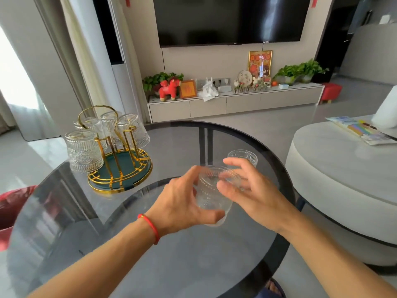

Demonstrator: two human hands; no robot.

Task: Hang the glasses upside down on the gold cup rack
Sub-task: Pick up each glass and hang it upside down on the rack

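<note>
The gold cup rack [120, 168] with a dark green base stands at the far left of the round glass table [171, 265]. Several ribbed clear glasses hang upside down on its prongs, the nearest one [83, 150] at the left. In the middle of the table, a clear ribbed glass [211, 196] is held between both hands. My left hand [182, 203] wraps its left side and bottom. My right hand [247, 190] touches its right side near the rim. Another glass [243, 157] stands upright on the table just behind my right hand.
A round pale stone table [335, 168] sits to the right, with papers and a white object on it. A red cushion [12, 203] lies at the left edge. A TV cabinet with plants and ornaments lines the far wall.
</note>
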